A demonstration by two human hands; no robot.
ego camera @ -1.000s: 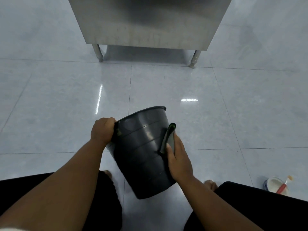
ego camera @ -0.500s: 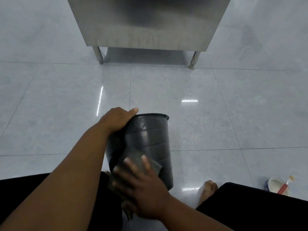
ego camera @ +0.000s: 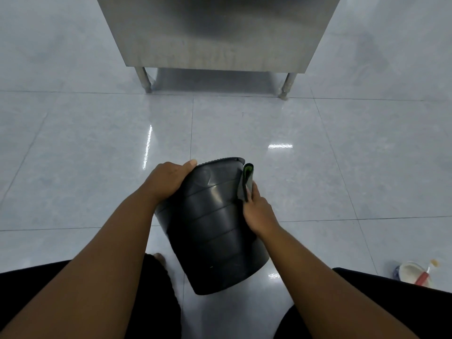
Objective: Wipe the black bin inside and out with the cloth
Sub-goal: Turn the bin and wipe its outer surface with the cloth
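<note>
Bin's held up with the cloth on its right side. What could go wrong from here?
1. The black bin is tilted with its mouth away, steadied only by the left hand near the rim; a hard stroke could twist it loose onto the glossy tiled floor.
2. The right hand pins the folded cloth with its fingers; it may slip off.
3. The white dish sits near the right leg and could get knocked.

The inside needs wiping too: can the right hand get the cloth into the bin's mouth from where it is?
Probably yes. The right hand presses the cloth on the black bin just below the rim; the mouth faces away, nothing visibly blocking it.
</note>
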